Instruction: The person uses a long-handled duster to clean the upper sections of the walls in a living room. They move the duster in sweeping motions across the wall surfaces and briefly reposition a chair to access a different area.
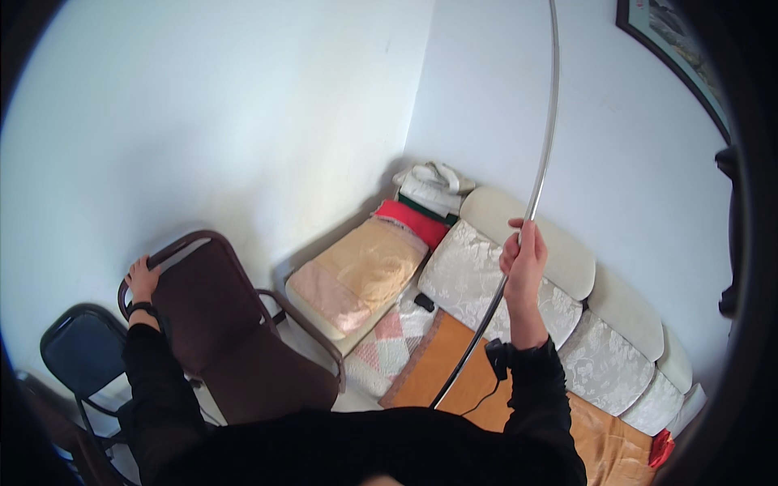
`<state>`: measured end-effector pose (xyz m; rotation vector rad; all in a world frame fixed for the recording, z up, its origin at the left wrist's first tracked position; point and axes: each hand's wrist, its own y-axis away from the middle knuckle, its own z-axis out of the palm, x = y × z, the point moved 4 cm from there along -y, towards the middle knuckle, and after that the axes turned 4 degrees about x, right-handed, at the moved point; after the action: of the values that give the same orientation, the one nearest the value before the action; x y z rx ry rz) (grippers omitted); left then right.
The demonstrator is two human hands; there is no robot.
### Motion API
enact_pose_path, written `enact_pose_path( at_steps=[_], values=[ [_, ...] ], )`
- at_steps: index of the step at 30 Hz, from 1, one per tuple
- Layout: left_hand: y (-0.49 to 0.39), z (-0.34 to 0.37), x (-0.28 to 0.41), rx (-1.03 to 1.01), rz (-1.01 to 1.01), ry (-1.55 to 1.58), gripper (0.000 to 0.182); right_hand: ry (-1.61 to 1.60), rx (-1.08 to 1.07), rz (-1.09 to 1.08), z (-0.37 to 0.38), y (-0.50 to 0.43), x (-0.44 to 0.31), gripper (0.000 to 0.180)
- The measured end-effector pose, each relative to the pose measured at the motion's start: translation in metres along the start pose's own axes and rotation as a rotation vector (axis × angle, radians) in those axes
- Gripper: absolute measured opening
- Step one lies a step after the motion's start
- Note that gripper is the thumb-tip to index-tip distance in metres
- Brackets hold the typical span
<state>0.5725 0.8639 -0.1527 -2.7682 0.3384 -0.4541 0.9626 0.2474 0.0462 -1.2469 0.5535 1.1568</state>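
My right hand is wrapped around a long, thin metal pole. The pole runs up past the top of the view, and its lower part passes down behind my dark clothing, so both ends are hidden. On the left, my left hand grips the top tube of a brown folding chair with a fabric back and seat. A dark band circles my left wrist. Near my right wrist sits a small black device with a cable hanging from it.
A pale sofa with floral cushions lines the right wall, an orange mat on its seat. Folded bedding is piled at the corner. A black chair stands at far left. A framed picture hangs upper right.
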Motion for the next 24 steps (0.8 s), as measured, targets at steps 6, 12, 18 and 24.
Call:
enact_pose_path(
  at_steps=[6, 12, 18, 24],
  values=[
    [-0.017, 0.018, -0.007, -0.049, -0.04, 0.003, 0.061, -0.074, -0.006, 0.036, 0.009, 0.013, -0.007, 0.028],
    [-0.014, 0.032, -0.017, -0.124, -0.103, -0.01, 0.064, -0.091, -0.016, -0.005, 0.017, 0.013, -0.02, 0.028],
    [0.003, 0.038, 0.025, 0.098, 0.102, 0.385, 0.067, -0.133, -0.051, -0.019, 0.036, -0.005, -0.024, 0.028],
    [0.13, 0.011, 0.157, 0.052, 0.578, 1.042, 0.056, -0.194, -0.108, -0.036, 0.078, -0.035, -0.033, 0.029]
  ],
)
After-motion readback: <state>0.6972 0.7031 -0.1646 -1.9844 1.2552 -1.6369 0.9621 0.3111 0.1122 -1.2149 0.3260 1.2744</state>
